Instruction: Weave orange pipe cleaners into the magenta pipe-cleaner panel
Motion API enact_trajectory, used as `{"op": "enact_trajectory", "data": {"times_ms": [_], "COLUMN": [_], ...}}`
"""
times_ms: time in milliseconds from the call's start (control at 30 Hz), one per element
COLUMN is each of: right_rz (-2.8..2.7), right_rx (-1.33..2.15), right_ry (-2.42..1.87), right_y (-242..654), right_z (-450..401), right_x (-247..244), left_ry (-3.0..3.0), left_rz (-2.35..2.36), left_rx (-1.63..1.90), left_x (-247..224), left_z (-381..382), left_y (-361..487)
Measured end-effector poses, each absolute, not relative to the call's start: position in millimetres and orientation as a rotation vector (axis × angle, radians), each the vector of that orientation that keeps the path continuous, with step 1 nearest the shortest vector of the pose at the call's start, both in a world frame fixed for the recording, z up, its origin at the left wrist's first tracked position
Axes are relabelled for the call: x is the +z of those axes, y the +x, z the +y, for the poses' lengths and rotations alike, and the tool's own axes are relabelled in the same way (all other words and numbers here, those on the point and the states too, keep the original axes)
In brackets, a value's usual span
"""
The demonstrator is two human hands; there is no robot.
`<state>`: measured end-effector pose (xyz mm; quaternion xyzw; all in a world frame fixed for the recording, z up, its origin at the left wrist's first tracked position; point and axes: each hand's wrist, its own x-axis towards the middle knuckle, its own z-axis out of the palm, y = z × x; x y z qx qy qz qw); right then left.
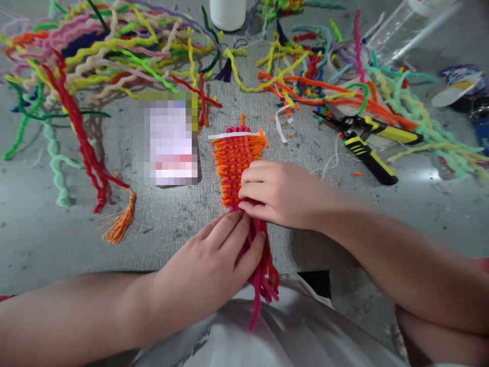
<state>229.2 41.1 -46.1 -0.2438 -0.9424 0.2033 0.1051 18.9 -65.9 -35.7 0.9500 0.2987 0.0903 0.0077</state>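
Woven pipe-cleaner piece (234, 160), orange strands across pink stems, lies flat on the grey table (57, 239), just beyond its near edge. Left hand (214, 265) rests on the loose pink stem ends (263, 283) hanging over that edge, fingers closed flat on them. Right hand (280, 193) covers the weave's lower right, fingers curled, pinching the lowest rows. Beyond: orange tassel (120, 224) at left, yellow-handled pliers (367, 140) at right. Farthest: tangled multicoloured pipe cleaners (114, 46), white container (227, 12).
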Motion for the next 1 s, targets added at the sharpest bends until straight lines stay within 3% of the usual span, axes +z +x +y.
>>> {"op": "enact_trajectory", "data": {"times_ms": [667,867,1000], "right_rz": [-2.729,-2.632,-2.669], "right_rx": [0.678,0.789,0.682], "right_ry": [-0.814,-0.661,-0.593], "right_y": [214,230,237], "right_z": [38,40,38], "right_x": [-49,-54,-55], "left_ry": [2.991,2.923,2.967], "left_rz": [0.857,1.002,1.166], "left_rx": [0.254,0.338,0.178], "left_x": [-35,-28,-23], "left_z": [-63,-62,-44], "left_y": [19,15,1]}}
